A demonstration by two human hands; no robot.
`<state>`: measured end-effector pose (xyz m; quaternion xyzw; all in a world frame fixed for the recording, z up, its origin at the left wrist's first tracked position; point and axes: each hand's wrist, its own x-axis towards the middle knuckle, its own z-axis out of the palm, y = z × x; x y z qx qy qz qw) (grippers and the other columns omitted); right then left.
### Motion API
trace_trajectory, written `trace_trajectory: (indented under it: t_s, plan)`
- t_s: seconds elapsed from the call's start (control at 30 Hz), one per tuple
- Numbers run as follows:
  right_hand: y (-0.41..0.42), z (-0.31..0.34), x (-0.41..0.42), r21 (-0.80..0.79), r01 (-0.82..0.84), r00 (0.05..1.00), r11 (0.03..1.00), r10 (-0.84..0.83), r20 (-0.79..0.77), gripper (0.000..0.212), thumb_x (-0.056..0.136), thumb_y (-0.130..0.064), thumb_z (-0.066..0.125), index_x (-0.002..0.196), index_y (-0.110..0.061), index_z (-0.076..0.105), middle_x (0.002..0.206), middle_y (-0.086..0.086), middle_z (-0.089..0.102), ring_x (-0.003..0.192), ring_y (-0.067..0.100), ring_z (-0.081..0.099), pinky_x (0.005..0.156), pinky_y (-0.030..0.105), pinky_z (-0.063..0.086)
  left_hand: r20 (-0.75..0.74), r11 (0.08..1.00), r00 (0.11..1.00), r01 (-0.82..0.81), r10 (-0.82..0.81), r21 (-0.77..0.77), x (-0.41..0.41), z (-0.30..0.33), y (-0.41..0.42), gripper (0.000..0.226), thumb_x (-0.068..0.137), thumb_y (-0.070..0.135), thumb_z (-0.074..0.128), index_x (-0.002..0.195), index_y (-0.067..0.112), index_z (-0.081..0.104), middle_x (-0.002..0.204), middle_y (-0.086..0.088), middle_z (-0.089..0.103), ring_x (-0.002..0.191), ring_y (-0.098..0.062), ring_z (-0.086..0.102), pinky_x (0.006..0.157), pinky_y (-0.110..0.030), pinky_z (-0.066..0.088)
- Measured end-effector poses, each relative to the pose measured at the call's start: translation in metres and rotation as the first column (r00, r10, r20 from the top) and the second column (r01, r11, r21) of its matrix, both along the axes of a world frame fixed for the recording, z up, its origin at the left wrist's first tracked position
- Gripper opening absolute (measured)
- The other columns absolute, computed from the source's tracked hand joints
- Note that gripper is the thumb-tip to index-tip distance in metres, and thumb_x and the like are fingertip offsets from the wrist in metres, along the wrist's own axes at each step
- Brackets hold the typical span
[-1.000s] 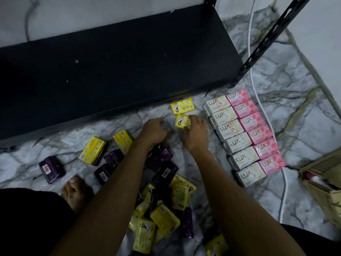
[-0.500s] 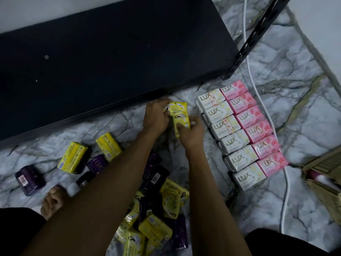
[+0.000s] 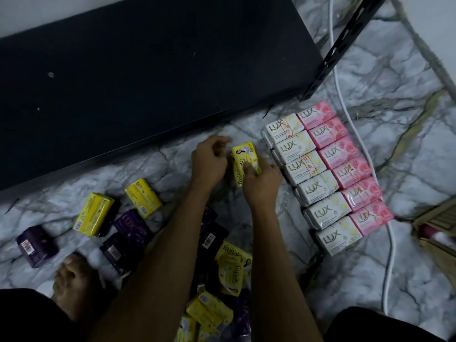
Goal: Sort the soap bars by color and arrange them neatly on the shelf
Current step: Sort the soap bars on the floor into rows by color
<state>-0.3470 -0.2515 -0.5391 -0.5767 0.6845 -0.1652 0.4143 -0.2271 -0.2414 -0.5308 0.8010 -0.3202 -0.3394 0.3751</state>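
My right hand (image 3: 261, 183) grips a yellow soap bar (image 3: 243, 156) on the marble floor, thumb on its face. It lies just left of the sorted rows of white Lux bars (image 3: 306, 169) and pink Lux bars (image 3: 345, 164). Beside the bar's left edge my left hand (image 3: 208, 164) hovers with loosely curled fingers and holds nothing I can see. The black shelf board (image 3: 148, 82) lies bare just beyond. Loose yellow bars (image 3: 93, 213) and purple bars (image 3: 35, 245) are scattered at the left. A mixed yellow and purple pile (image 3: 232, 265) sits under my forearms.
A black slotted shelf post (image 3: 345, 43) slants at the upper right. A white cable (image 3: 389, 255) runs along the floor past the pink row. A cardboard box (image 3: 436, 228) is at the right edge. My foot (image 3: 71, 275) rests near the purple bars.
Both hands have brought the small yellow bar up against the other yellow bar near the shelf. My left hand has since come off it while my right hand keeps hold.
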Motion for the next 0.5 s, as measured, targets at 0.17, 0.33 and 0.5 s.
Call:
trace_trajectory:
  t_s: [0.17, 0.33, 0.5]
  plan:
    - [0.023, -0.006, 0.012, 0.091, 0.230, 0.960, 0.969, -0.241, 0.139, 0.050, 0.086, -0.058, 0.049, 0.093, -0.013, 0.071, 0.087, 0.018, 0.064, 0.088, 0.036, 0.062, 0.073, 0.039, 0.052, -0.101, 0.996, 0.994, 0.038, -0.030, 0.079, -0.019, -0.004, 0.010, 0.033, 0.084, 0.026, 0.079, 0.115, 0.019, 0.072, 0.100, 0.009, 0.069, 0.094, -0.004, 0.063, 0.070, 0.001, 0.041]
    - [0.013, 0.006, 0.017, 0.227, 0.447, 0.839, 0.865, -0.494, 0.229, 0.020, 0.093, -0.027, 0.060, 0.086, -0.013, 0.074, 0.077, 0.004, 0.067, 0.080, 0.020, 0.064, 0.071, 0.031, 0.050, -0.162, 0.989, 0.979, 0.133, -0.122, 0.060, -0.010, -0.001, -0.015, 0.036, 0.082, 0.016, 0.080, 0.117, 0.012, 0.071, 0.111, -0.003, 0.073, 0.102, -0.014, 0.068, 0.087, -0.026, 0.056]
    - [-0.005, 0.009, 0.035, 0.482, 0.527, 0.631, 0.700, -0.702, 0.330, 0.034, 0.073, -0.030, 0.072, 0.101, -0.009, 0.072, 0.091, 0.012, 0.074, 0.085, 0.028, 0.072, 0.077, 0.049, 0.061, 0.006, 0.946, 0.959, 0.280, -0.284, 0.161, -0.008, 0.007, -0.044, 0.030, 0.089, 0.021, 0.072, 0.119, 0.024, 0.073, 0.116, 0.002, 0.072, 0.108, -0.013, 0.065, 0.087, -0.022, 0.049]
